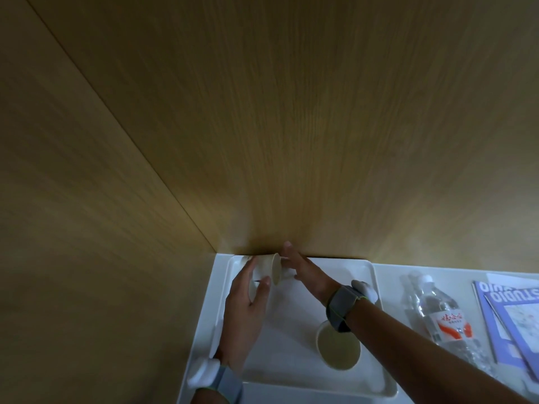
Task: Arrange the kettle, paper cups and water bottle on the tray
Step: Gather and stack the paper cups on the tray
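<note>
Gripping tilted cream paper cup [267, 265], left hand [243, 304] curled round it; right hand [306, 272] straight-fingered beside.

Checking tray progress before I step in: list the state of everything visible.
White plastic tray: lying flat on white counter.
Beige paper cup at far corner: tipped sideways, gripped by left hand; right hand open beside it.
Second beige paper cup: upright on tray.
Clear plastic water bottle: capped, lying off tray.

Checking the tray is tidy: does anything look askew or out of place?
Yes. The cup in the left hand is tipped sideways over the tray. The bottle lies on its side off the tray.
</note>
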The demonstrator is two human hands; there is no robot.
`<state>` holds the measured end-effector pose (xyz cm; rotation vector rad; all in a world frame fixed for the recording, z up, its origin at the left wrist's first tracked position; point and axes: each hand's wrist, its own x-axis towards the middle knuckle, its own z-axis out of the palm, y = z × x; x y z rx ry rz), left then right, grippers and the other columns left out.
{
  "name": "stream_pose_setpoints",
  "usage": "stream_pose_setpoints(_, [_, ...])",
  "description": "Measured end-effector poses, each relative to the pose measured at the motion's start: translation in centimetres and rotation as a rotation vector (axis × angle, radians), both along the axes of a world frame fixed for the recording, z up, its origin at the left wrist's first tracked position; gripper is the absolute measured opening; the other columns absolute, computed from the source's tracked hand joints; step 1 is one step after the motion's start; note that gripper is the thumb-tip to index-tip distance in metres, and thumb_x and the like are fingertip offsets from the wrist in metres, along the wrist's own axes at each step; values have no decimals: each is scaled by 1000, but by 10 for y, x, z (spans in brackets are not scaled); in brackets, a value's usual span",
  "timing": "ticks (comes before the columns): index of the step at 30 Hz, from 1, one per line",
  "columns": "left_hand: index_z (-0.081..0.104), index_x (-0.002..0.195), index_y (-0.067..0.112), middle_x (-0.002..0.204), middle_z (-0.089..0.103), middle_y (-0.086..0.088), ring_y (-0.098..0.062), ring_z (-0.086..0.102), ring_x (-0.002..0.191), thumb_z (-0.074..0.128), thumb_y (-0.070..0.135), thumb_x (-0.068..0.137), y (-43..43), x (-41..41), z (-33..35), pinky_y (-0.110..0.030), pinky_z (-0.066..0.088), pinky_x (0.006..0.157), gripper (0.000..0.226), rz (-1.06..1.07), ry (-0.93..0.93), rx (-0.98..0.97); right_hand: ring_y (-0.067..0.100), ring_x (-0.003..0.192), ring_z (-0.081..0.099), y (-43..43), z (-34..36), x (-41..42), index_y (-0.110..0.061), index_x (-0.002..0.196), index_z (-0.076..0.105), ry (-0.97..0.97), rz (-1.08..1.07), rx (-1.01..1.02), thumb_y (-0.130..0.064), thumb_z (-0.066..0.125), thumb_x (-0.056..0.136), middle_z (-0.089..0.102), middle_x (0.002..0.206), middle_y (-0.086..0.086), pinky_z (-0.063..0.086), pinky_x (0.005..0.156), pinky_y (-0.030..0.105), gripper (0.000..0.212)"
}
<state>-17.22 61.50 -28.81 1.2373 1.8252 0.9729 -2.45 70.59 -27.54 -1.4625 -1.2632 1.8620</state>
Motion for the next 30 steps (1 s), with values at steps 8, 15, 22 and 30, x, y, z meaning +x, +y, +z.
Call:
stream_pose_setpoints(8, [50, 153, 30, 153, 56, 13, -5, 51, 143, 59, 13, 103, -5, -7, -12, -44, 45, 119, 54, 16, 191, 121, 21, 129, 58, -8, 12, -5, -19, 143, 59, 17, -46, -66, -59, 33, 106, 61, 141, 0, 38, 105, 37, 59])
stream_pose_setpoints(15, [46, 155, 29, 154, 56, 3, -16, 50, 146, 57, -2, 101, -6, -11, -3, -44, 45, 118, 63, 67, 116, 112, 19, 125, 61, -16, 30, -3, -19, 139, 59, 121, -60, -59, -58, 32, 107, 63, 142, 3, 42, 117, 41, 57])
stream_pose_setpoints(22, [40, 157, 31, 155, 52, 6, -18, 47, 146, 62, 13, 102, -12, -6, 15, -44, 42, 120, 61, 107, 100, 97, 18, 130, 62, -35, 42, -3, -12, 147, 54, 171, -106, 66, -66, 31, 99, 63, 144, 4, 50, 113, 40, 76])
stream_pose_setpoints(30, [35, 157, 41, 154, 50, 21, -6, 47, 144, 70, 28, 97, -18, -3, 33, -18, 35, 113, 70, 24, 83, 98, 10, 129, 63, -57, 56, 13, -13, 147, 56, 216, -138, 142, -70, 31, 93, 66, 141, -3, 52, 110, 38, 82])
